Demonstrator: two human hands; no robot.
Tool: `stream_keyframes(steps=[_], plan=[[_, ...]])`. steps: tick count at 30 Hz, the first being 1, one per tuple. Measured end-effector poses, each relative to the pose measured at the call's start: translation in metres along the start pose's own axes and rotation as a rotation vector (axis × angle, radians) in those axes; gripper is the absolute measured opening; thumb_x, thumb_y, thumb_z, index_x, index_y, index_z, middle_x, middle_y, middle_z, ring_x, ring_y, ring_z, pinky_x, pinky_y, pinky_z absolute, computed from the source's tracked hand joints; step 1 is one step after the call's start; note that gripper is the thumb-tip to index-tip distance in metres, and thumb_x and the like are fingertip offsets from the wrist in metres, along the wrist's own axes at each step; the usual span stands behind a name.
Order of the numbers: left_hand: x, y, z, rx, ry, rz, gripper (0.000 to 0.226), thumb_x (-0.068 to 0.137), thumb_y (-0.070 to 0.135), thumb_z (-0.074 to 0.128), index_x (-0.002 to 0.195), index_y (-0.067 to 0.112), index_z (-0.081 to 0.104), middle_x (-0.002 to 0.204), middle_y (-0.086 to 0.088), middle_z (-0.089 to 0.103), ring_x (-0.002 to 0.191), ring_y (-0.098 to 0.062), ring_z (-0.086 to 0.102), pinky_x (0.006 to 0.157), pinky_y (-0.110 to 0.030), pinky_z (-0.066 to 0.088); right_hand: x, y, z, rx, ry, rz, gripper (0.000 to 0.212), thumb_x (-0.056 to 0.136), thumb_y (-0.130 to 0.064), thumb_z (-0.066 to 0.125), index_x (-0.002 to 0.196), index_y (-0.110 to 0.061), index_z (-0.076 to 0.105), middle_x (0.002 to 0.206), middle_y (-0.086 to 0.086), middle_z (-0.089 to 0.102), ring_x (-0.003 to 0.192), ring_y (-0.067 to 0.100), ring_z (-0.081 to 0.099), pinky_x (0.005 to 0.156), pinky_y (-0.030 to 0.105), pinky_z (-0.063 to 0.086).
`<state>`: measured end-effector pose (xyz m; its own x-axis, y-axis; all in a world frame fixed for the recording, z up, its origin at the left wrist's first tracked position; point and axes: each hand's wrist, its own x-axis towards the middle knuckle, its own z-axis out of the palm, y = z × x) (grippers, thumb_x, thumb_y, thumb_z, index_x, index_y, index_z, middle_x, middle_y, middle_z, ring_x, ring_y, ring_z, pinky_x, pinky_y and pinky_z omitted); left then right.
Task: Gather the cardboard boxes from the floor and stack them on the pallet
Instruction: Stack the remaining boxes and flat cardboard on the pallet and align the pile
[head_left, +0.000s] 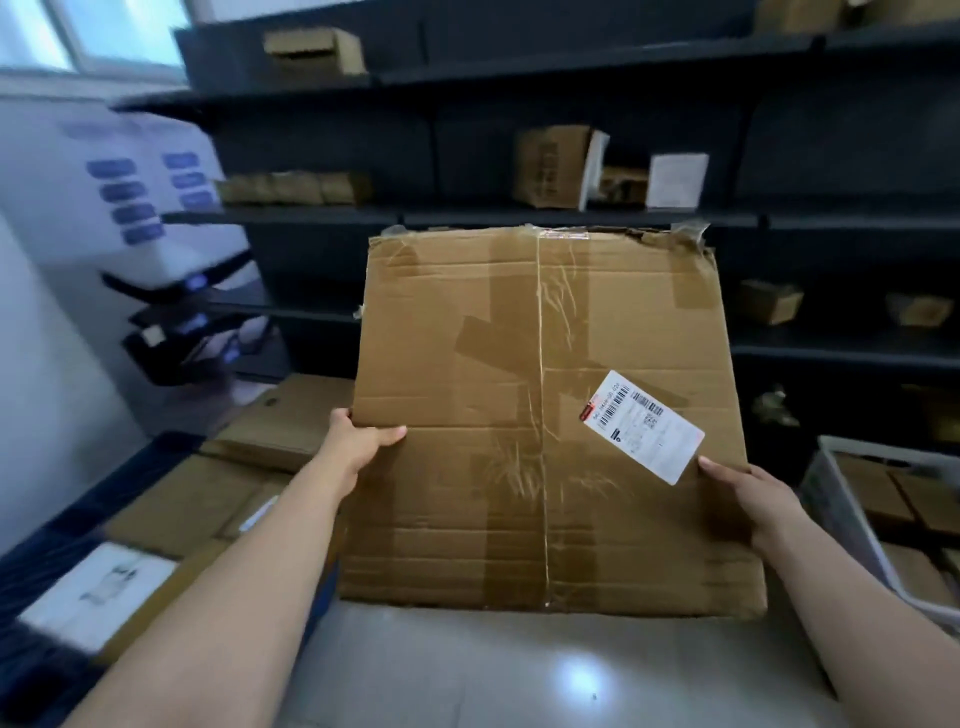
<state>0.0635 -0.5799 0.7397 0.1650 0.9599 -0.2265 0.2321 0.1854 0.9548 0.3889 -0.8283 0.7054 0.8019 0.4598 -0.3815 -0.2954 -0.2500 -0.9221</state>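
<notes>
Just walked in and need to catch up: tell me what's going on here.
A person is holding a large, flattened brown cardboard box up off the shiny grey floor, left hand on its left edge and right hand on its right edge by the white shipping label. To the left, more brown cardboard boxes lie stacked on a dark blue pallet. Dark shelves stand behind.
</notes>
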Motion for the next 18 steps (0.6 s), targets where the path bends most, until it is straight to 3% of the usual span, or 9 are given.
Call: stream_keyframes(steps=[3,7,13,16,18], plan=[[0.014,-0.014,-0.096,-0.045,0.053,-0.019,0.082,0.075,0.014,0.079,0.139,0.012,0.028,0.132,-0.011,0.05,0.115,-0.031,0.052,0.1,-0.047,0.043,-0.025,-0.003,0.089,-0.037,-0.087,0.001,0.07,0.07,-0.028,0.082,0.13,-0.01,0.054,0.123,0.013,0.062,0.108,0.033,0.06,0.098,0.049,0.048],[0.043,-0.043,-0.217,-0.052,0.143,-0.029,0.086,0.076,0.021,0.079,0.145,0.017,0.029,0.138,-0.009,0.048,0.121,-0.033,0.05,0.1,-0.05,0.043,-0.063,0.016,0.215,-0.113,-0.182,-0.003,0.053,0.074,-0.024,0.08,0.12,-0.007,0.059,0.119,0.015,0.064,0.109,0.034,0.06,0.099,0.05,0.047],[0.077,-0.098,-0.375,-0.058,0.252,-0.156,0.078,0.078,0.018,0.077,0.142,0.014,0.033,0.138,-0.014,0.048,0.12,-0.036,0.051,0.098,-0.05,0.045,-0.101,0.056,0.387,-0.209,-0.303,0.049,0.062,0.068,-0.033,0.083,0.121,-0.01,0.059,0.12,0.014,0.063,0.109,0.036,0.059,0.097,0.053,0.048],[0.091,-0.133,-0.43,-0.135,0.322,-0.22,0.074,0.08,0.014,0.074,0.142,0.01,0.033,0.137,-0.016,0.048,0.121,-0.037,0.05,0.09,-0.046,0.043,-0.117,0.055,0.458,-0.281,-0.346,0.009,0.06,0.071,-0.029,0.082,0.122,-0.007,0.059,0.12,0.014,0.064,0.105,0.035,0.06,0.091,0.045,0.051],[0.099,-0.15,-0.455,-0.185,0.365,-0.274,0.079,0.077,0.017,0.078,0.142,0.009,0.034,0.137,-0.016,0.05,0.119,-0.038,0.052,0.094,-0.05,0.046,-0.124,0.047,0.503,-0.334,-0.377,-0.064,0.063,0.077,-0.027,0.078,0.13,-0.005,0.052,0.125,0.014,0.06,0.107,0.034,0.058,0.084,0.039,0.049]])
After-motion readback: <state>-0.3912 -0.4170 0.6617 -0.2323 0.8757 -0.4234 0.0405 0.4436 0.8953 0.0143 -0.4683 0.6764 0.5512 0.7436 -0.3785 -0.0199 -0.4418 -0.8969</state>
